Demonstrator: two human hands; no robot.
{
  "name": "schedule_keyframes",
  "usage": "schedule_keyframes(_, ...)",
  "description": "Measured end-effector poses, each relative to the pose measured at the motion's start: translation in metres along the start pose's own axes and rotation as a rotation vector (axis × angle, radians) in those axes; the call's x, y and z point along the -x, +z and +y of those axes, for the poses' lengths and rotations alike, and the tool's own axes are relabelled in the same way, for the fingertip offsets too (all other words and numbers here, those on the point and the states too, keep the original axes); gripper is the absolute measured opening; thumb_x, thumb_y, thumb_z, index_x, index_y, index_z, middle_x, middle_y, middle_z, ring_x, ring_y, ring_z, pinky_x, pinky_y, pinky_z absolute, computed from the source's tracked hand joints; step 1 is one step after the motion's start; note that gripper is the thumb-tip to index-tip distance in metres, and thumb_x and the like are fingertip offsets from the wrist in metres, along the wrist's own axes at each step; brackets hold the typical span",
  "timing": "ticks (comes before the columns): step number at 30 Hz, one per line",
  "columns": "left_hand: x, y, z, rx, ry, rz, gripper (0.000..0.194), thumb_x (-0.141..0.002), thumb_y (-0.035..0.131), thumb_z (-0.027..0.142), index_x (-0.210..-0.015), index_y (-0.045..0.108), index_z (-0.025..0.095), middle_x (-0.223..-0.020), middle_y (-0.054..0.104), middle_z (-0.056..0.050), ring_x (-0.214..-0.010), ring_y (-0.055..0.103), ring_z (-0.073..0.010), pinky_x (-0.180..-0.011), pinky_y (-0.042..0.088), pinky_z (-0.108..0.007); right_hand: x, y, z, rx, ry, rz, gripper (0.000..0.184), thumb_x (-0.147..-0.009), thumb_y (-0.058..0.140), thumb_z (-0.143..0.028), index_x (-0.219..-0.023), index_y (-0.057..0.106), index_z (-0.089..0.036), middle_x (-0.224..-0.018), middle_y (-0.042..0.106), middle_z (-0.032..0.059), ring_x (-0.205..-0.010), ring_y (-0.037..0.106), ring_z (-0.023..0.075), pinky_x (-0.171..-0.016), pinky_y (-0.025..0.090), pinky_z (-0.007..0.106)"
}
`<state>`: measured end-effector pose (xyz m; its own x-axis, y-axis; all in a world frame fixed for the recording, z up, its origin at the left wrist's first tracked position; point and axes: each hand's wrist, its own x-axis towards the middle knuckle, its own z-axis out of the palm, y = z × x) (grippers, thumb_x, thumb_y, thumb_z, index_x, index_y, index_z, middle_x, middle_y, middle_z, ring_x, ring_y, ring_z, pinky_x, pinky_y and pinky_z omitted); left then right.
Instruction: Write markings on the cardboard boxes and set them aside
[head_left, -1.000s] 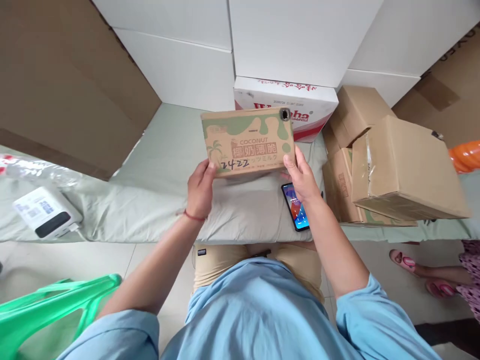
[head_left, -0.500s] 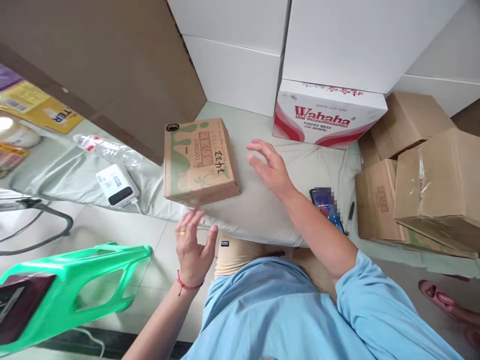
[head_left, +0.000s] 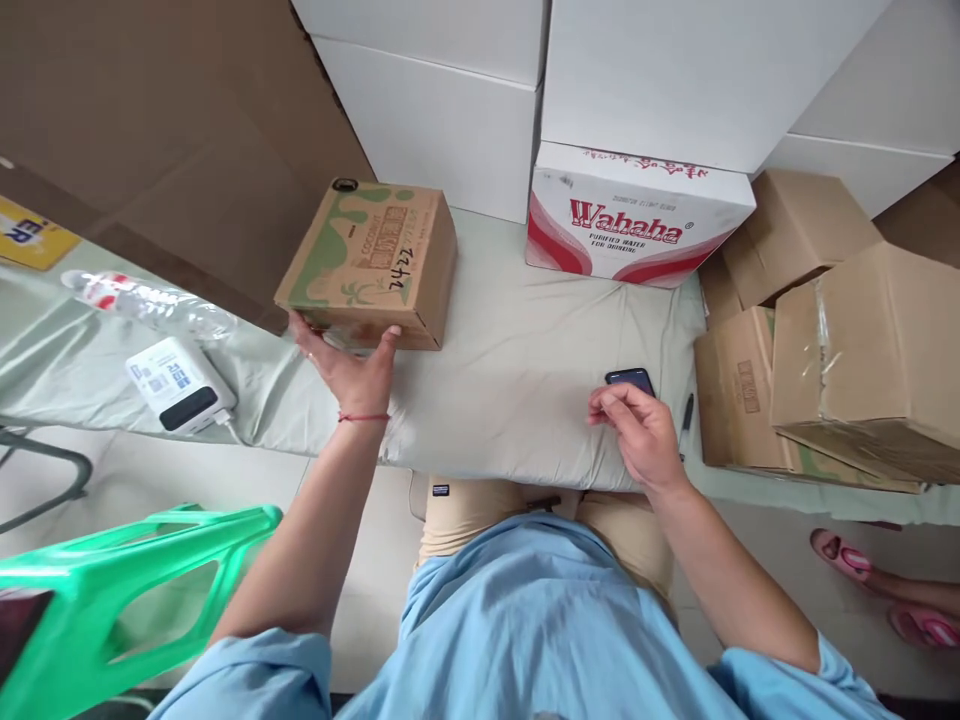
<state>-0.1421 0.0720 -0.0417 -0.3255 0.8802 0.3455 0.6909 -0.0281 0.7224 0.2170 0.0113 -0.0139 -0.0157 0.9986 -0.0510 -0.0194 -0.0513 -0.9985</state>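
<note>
Back from the tabletop's (head_left: 510, 400) front edge, the coconut box (head_left: 367, 260) sits just past the left hand (head_left: 352, 378), whose fingers spread wide, touching its near side. The right hand (head_left: 646, 435), well apart, curls its fingers together by the phone (head_left: 634, 378).

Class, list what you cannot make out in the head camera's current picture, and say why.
Head view, all items:
- Most of the phone's screen: hidden by the right hand.
- Contents of the coconut carton: hidden by its walls.
- Rest of the yellow pack: cut off by the left edge.
- Faint grey line on the Wahaha box: too small to read.
</note>
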Motion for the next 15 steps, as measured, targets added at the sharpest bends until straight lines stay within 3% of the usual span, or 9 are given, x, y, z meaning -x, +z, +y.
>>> schedule_keyframes(4, -0.009, 0.005, -0.001, -0.080, 0.042, 0.039, 0.074, -0.089, 0.082, 0.048, -0.152, 0.053, 0.024, -0.165, 0.048, -0.022, -0.165, 0.035, -0.0455, -0.129, 0.039, -0.070, 0.023, -0.018, 0.003, -0.001, 0.003, -0.009, 0.030, -0.097, 0.077, -0.053, -0.086, 0.079, -0.024, -0.088, 0.076, 0.0046, -0.078, 0.068, 0.0189, -0.071, 0.059, 0.033)
schedule_keyframes(8, -0.015, 0.023, -0.002, -0.215, 0.051, 0.260, 0.055, -0.095, 0.071, 0.044, -0.142, 0.062, 0.017, -0.160, 0.053, -0.024, -0.160, 0.039, -0.0455, -0.132, 0.029, -0.071, 0.038, -0.033, 0.008, 0.040, -0.004, -0.011, 0.027, -0.101, 0.076, -0.049, -0.089, 0.080, -0.025, -0.089, 0.075, 0.0042, -0.077, 0.067, 0.0178, -0.072, 0.057, 0.032)
schedule_keyframes(9, -0.016, 0.030, -0.001, -0.250, 0.085, 0.262, 0.048, -0.096, 0.069, 0.041, -0.137, 0.066, 0.018, -0.157, 0.057, -0.023, -0.159, 0.041, -0.0443, -0.133, 0.026, -0.071, 0.041, -0.036, 0.009, 0.048, -0.006, -0.008, 0.027, -0.101, 0.076, -0.049, -0.088, 0.080, -0.025, -0.089, 0.075, 0.0040, -0.078, 0.066, 0.0175, -0.072, 0.056, 0.032)
schedule_keyframes(11, -0.019, 0.043, -0.001, -0.296, 0.204, 0.115, 0.033, -0.096, 0.067, 0.037, -0.126, 0.073, 0.022, -0.155, 0.063, -0.018, -0.161, 0.041, -0.0414, -0.137, 0.013, -0.070, 0.044, -0.041, 0.010, 0.056, 0.003, 0.005, 0.028, -0.101, 0.076, -0.050, -0.088, 0.080, -0.025, -0.087, 0.074, 0.0039, -0.078, 0.066, 0.0172, -0.071, 0.056, 0.030)
schedule_keyframes(13, -0.024, 0.051, -0.005, -0.305, 0.304, -0.100, 0.024, -0.098, 0.064, 0.032, -0.117, 0.077, 0.027, -0.159, 0.064, -0.009, -0.168, 0.030, -0.0384, -0.136, -0.008, -0.072, 0.046, -0.045, 0.009, 0.058, 0.019, 0.031, 0.028, -0.100, 0.077, -0.050, -0.088, 0.081, -0.025, -0.087, 0.074, 0.0040, -0.078, 0.065, 0.0170, -0.070, 0.056, 0.030)
schedule_keyframes(15, -0.033, 0.053, -0.015, -0.295, 0.332, -0.202, 0.022, -0.101, 0.060, 0.029, -0.112, 0.078, 0.027, -0.164, 0.062, -0.001, -0.174, 0.016, -0.0353, -0.132, -0.021, -0.073, 0.048, -0.048, 0.008, 0.053, 0.028, 0.056, 0.028, -0.099, 0.078, -0.050, -0.088, 0.081, -0.025, -0.088, 0.075, 0.0042, -0.078, 0.065, 0.0170, -0.069, 0.057, 0.029)
